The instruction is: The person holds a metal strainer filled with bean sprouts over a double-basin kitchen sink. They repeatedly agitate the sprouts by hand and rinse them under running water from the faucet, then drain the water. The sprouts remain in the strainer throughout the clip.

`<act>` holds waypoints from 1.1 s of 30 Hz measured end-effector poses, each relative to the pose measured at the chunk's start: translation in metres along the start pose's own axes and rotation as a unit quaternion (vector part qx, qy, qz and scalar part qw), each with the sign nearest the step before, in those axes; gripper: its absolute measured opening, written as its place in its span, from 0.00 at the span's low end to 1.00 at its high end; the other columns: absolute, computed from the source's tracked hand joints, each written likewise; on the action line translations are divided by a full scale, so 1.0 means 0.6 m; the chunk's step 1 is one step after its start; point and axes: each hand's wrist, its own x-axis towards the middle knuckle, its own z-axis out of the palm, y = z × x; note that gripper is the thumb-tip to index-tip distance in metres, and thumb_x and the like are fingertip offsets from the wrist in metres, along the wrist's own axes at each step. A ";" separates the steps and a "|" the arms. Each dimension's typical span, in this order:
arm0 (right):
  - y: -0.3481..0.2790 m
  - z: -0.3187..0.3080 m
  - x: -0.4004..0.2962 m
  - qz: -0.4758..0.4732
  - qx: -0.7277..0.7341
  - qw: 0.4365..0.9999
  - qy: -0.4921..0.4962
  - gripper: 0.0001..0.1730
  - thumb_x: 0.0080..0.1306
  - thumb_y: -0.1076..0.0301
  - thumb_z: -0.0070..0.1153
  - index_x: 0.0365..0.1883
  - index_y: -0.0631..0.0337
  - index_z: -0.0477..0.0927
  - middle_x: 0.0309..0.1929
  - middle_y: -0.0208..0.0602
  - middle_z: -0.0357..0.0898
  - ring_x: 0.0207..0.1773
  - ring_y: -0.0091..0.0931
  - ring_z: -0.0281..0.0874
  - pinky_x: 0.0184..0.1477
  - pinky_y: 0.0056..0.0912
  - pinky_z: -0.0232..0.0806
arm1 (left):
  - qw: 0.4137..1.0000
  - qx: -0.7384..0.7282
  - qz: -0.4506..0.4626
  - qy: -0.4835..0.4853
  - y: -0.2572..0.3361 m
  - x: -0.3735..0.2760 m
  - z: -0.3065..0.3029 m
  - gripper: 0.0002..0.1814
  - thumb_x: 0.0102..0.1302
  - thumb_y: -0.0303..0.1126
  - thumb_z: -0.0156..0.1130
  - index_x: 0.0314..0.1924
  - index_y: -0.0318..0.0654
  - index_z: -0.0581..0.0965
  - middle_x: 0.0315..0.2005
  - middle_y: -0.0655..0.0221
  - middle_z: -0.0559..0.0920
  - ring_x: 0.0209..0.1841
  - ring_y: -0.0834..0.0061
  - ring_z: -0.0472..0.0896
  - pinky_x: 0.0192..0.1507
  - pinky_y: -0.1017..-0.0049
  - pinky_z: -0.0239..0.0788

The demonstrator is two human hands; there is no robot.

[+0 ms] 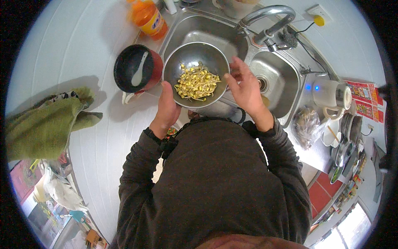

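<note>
A round metal bowl [199,53] is in front of me, above the near edge of the sink, with yellow soybean sprouts [197,82] heaped in it. My left hand [166,109] grips the bowl's left rim, thumb on top and the fingers hidden beneath. At the right rim, my right hand [247,88] has its fingers spread, thumb near or against the edge; whether it bears any weight I cannot tell. Left of the bowl stands a red pot [155,68] with a dark inside, and a white spoon [140,70] lies in it.
Behind the bowl lies a large steel sink basin [214,28], with a smaller basin [279,71] to the right. A curved faucet [267,15] rises between them. An orange bottle [150,20] stands back left. A plastic bag [306,124], an electric kettle [329,93] and stacked dishes [351,127] stand right.
</note>
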 end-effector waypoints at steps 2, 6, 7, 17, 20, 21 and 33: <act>-0.018 -0.014 0.010 -0.147 -0.109 0.983 0.025 0.24 0.70 0.73 0.59 0.65 0.62 0.76 0.48 0.48 0.84 0.46 0.40 0.85 0.50 0.42 0.78 | 1.000 0.022 0.011 -0.017 -0.005 0.003 -0.002 0.39 0.84 0.61 0.35 0.77 0.35 0.60 0.74 0.60 0.68 0.74 0.66 0.70 0.75 0.62 0.62; -0.042 -0.004 0.040 -0.263 -0.230 0.936 -0.050 0.13 0.67 0.73 0.54 0.48 0.64 0.82 0.41 0.46 0.82 0.44 0.45 0.84 0.47 0.45 0.79 | 0.998 0.054 -0.011 -0.036 -0.013 0.006 -0.010 0.39 0.82 0.63 0.37 0.77 0.38 0.60 0.74 0.60 0.68 0.74 0.63 0.69 0.76 0.59 0.61; -0.044 0.004 0.046 -0.254 -0.269 0.926 -0.071 0.12 0.66 0.73 0.54 0.46 0.63 0.82 0.41 0.46 0.81 0.45 0.44 0.84 0.47 0.45 0.79 | 0.998 0.052 -0.018 -0.020 -0.015 0.006 -0.010 0.39 0.82 0.63 0.37 0.77 0.38 0.61 0.74 0.60 0.69 0.74 0.63 0.70 0.76 0.59 0.61; -0.016 0.059 0.072 -0.236 -0.386 0.877 -0.161 0.09 0.65 0.71 0.53 0.42 0.61 0.81 0.44 0.45 0.79 0.49 0.43 0.83 0.49 0.45 0.79 | 0.997 0.062 -0.040 0.006 -0.025 0.012 -0.026 0.31 0.85 0.56 0.39 0.69 0.37 0.67 0.63 0.65 0.75 0.63 0.74 0.76 0.65 0.67 0.70; -0.006 0.064 0.074 -0.228 -0.392 0.874 -0.177 0.10 0.64 0.72 0.54 0.42 0.62 0.82 0.45 0.47 0.81 0.50 0.43 0.84 0.49 0.46 0.80 | 0.993 0.100 -0.059 0.011 -0.031 0.014 -0.040 0.39 0.82 0.63 0.38 0.73 0.35 0.65 0.69 0.59 0.74 0.69 0.66 0.75 0.72 0.63 0.67; -0.003 0.066 0.074 -0.227 -0.390 0.876 -0.170 0.09 0.64 0.71 0.54 0.41 0.61 0.82 0.45 0.45 0.80 0.49 0.43 0.84 0.49 0.46 0.79 | 0.992 0.114 -0.045 0.007 -0.033 0.015 -0.043 0.39 0.82 0.63 0.38 0.73 0.35 0.65 0.68 0.59 0.75 0.69 0.66 0.76 0.72 0.63 0.67; 0.002 0.052 0.086 -0.112 -0.233 0.954 -0.154 0.05 0.65 0.75 0.57 0.40 0.63 0.80 0.40 0.51 0.83 0.46 0.50 0.83 0.47 0.48 0.76 | 0.982 0.188 0.011 0.023 -0.039 0.029 -0.055 0.30 0.86 0.55 0.38 0.59 0.32 0.73 0.54 0.64 0.78 0.56 0.75 0.73 0.62 0.72 0.65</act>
